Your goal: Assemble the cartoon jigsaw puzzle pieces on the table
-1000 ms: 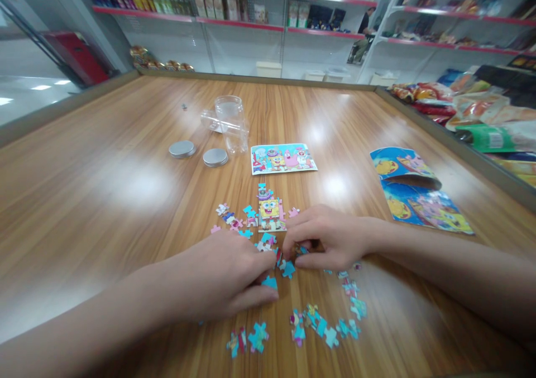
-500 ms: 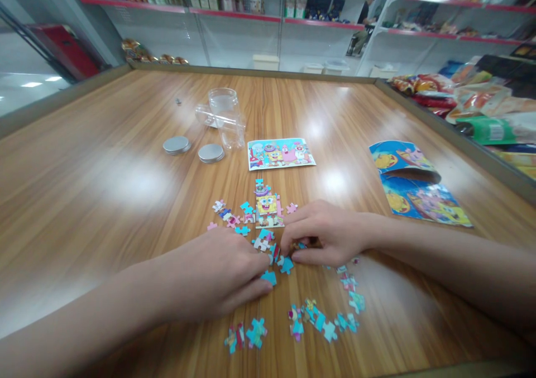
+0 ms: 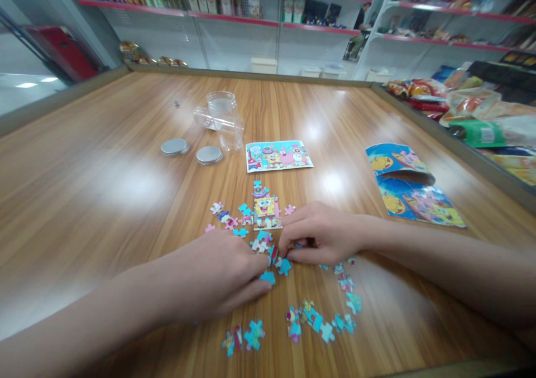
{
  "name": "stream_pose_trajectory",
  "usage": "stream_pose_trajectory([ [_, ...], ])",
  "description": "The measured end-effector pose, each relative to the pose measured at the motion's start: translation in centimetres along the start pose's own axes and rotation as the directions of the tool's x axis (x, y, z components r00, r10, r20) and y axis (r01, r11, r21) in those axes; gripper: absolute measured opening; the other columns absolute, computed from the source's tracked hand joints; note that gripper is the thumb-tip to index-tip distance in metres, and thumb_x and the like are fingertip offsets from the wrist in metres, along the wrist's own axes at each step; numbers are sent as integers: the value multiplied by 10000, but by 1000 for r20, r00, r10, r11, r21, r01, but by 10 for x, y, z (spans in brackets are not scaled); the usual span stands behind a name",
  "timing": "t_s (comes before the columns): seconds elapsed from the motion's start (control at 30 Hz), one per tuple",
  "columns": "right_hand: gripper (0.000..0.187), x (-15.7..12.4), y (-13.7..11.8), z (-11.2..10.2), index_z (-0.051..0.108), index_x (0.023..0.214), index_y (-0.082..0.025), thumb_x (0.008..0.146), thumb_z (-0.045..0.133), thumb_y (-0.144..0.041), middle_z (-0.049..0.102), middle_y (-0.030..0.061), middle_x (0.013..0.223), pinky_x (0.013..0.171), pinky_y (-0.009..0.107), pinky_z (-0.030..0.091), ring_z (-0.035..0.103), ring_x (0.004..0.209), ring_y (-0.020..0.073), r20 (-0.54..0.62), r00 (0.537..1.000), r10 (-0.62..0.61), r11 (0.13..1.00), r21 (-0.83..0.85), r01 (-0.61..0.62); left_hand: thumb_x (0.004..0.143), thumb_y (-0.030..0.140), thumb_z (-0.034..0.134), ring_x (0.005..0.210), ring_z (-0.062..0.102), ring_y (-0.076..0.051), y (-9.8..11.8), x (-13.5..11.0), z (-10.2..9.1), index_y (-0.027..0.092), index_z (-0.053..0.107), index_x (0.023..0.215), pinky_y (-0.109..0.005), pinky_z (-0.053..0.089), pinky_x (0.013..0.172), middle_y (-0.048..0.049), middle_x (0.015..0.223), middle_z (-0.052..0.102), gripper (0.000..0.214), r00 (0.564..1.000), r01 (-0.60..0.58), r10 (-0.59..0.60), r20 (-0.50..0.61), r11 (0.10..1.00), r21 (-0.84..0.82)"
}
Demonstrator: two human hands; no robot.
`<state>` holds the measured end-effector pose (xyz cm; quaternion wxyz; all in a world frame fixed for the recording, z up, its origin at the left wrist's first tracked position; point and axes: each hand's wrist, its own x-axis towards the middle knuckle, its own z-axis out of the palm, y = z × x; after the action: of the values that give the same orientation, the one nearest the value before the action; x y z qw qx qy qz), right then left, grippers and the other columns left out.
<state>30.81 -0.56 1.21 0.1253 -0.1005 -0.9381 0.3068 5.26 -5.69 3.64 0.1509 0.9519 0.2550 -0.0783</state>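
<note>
Loose puzzle pieces [image 3: 283, 266] are lying between the left hand [image 3: 226, 261] and right hand [image 3: 312, 233], on the near side of the joined section [image 3: 264, 207]. Both hands are curling low — whether either is pinching a piece, I cannot tell. A light touch should avoid nudging neighbours. Beyond, a picture card [image 3: 279, 156] is showing cartoon characters — no writing is reading clearly.

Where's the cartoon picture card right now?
In the head view, just above centre: the picture card lies beyond the partly joined puzzle, right of the silver lids.
</note>
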Motion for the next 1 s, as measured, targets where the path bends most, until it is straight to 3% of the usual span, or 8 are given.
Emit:
stream_pose_trajectory([
  [0.13, 135, 0, 0, -1, 688, 1049, -176, 954, 595, -197, 704, 23, 920, 760, 251, 456, 630, 819, 123, -5, 1000, -9, 1000, -1, 8, 1028, 337, 487, 628, 656, -194, 0, 0, 0, 225, 595, 828, -320, 358, 554, -7, 736, 694, 254, 1000, 6, -6, 6, 1000, -10],
  [0.37, 259, -2, 0, -2, 661, 1039, -172, 957, 660, -419, 672, 20, 875, 683, 245, 422, 607, 782, 131, 30, 998, -52, 998, -20, 53, 1022, 334, 512, 642, 667, -189, -1, -2, 1, 214, 629, 855, -309, 399, 575, -15, 740, 702, 237, 1000, -7, 7, -12, 999, -32],
  [0.7, 177, -2, 0, -1, 674, 1067, -172, 973, 638, -318, 705, 31, 937, 746, 269, 463, 639, 837, 139, 24, 1000, -3, 1000, -17, 3, 1010, 306, 538, 587, 626, -164, -1, 0, 1, 201, 611, 798, -291, 373, 547, -8, 687, 677, 248, 994, -49, 43, -104, 997, -53],
  [1.0, 129, -2, 0, -1, 677, 1019, -169, 939, 652, -267, 701, 16, 881, 731, 257, 465, 627, 783, 128, 16, 1000, 12, 1000, -19, -12, 1011, 315, 524, 628, 651, -188, 1, 1, -1, 213, 614, 824, -310, 385, 563, -14, 728, 695, 231, 1000, 1, -1, -22, 1000, -21],
])
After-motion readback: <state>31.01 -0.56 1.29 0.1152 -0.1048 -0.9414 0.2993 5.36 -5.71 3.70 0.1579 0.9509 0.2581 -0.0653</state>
